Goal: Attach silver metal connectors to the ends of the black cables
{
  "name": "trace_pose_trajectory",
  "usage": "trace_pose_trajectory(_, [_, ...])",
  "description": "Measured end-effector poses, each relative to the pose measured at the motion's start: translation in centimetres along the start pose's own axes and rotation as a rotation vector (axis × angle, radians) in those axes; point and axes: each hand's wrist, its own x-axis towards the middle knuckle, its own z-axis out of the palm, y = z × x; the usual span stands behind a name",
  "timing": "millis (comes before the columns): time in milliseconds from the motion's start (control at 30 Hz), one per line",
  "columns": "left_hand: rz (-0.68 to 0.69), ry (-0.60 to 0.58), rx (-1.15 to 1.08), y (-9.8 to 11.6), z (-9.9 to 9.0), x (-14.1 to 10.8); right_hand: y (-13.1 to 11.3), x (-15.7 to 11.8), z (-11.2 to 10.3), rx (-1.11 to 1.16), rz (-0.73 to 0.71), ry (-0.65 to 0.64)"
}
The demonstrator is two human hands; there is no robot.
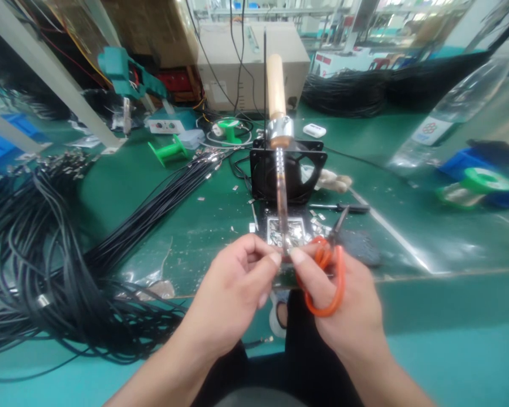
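your left hand point(241, 282) — thumb and forefinger pinched together, anything between them too small to tell — at the soldering iron's point(282, 198) tip, above the tray of metal bits point(286, 230). your right hand point(343, 299), thumb and forefinger closed beside it, carries the orange-handled scissors point(327, 282).

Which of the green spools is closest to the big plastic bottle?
The far-right spool, beside the bottle; the left spool and middle spool both sit left of the black fan frame.
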Motion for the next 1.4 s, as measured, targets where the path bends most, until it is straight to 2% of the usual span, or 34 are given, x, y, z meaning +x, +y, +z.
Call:
trace_pose_trajectory(533, [-0.016,0.003,-0.019,0.4,0.1,-0.1,-1.2,-0.3,0.4,0.006,0.096,0.002])
trace_pose_trajectory(700, [-0.016,0.01,-0.002,0.5,0.0,-0.2,-1.0,-0.2,0.4,0.004,0.069,0.017])
trace_pose_trajectory(967, [-0.013,0.016,0.009,0.5,0.1,-0.1,0.0,0.1,0.1,0.038,0.009,-0.029])
trace_pose_trajectory(1400, [-0.026,0.017,0.008,0.7,0.2,-0.1,-0.1,0.2,-0.2,0.056,0.015,-0.027])
